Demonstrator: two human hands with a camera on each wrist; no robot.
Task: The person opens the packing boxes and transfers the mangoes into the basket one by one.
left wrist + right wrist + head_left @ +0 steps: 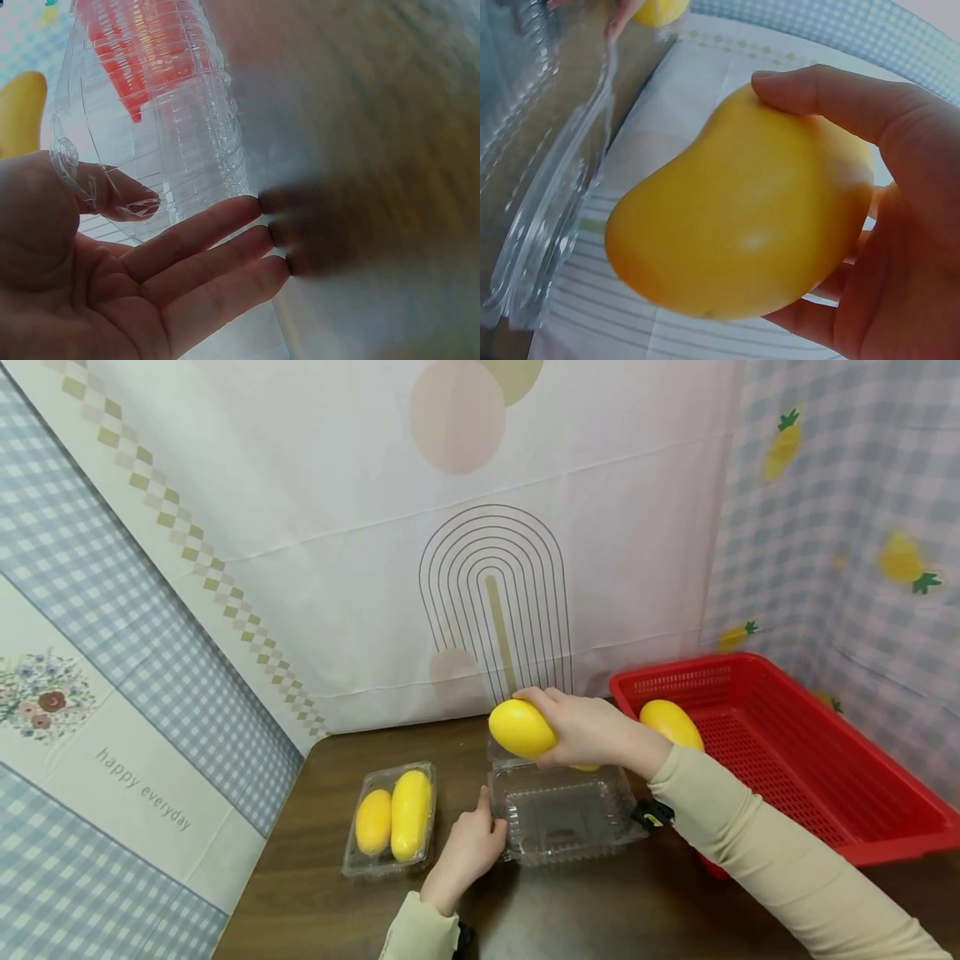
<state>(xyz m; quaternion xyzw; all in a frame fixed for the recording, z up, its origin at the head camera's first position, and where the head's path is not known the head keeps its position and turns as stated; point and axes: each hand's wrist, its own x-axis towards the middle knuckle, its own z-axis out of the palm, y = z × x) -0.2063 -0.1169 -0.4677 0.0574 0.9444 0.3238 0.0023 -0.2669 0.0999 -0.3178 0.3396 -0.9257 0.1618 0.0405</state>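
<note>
My right hand [581, 727] grips a yellow mango [522, 728] above an open clear plastic clamshell box [558, 814]. In the right wrist view the mango [742, 210] is curved and smooth, with my thumb on its top and fingers around its far side. My left hand [472, 839] touches the box's left edge. Its thumb lies at the plastic rim in the left wrist view, while three fingers [217, 277] stretch straight out near the tabletop; the index finger is mostly hidden there. A bit of yellow [587, 767] shows below my right hand, mostly covered.
To the left, another clear box [351, 852] holds two yellow fruits [411, 814]. A red plastic basket [885, 764] stands at the right, with a mango [671, 723] partly behind my right forearm. The brown table [300, 902] meets a patterned cloth backdrop [360, 635] at the back.
</note>
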